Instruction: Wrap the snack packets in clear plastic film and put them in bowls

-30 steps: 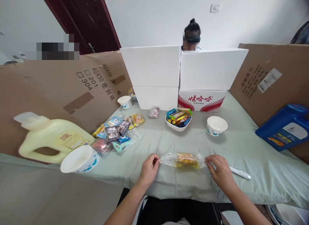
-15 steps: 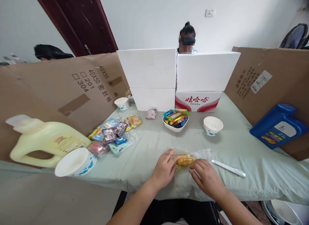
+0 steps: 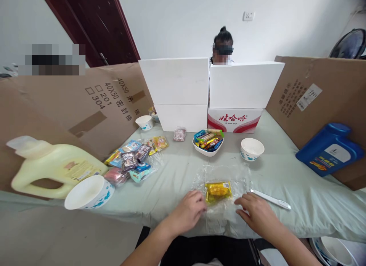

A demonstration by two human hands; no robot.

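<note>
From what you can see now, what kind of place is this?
Probably an improvised indoor work table, not a shop: cardboard sheets and white foam boxes wall off the cloth-covered table, and another person sits behind the boxes. Snack packets lie loose on it.

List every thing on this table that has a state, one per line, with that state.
Clear bag: lying flat on the cloth, a yellow snack inside.
Left hand: fingers on the bag's near edge.
Right hand: fingers on the bag's near right corner.
White stick: lying flat beside the bag.
Snack bowl: full of wrapped bars.
Small bowl: upright, empty.
Near bowl: tipped on its side.
Yellow jug: lying down, capped.
Blue jug: leaning on cardboard.
</note>
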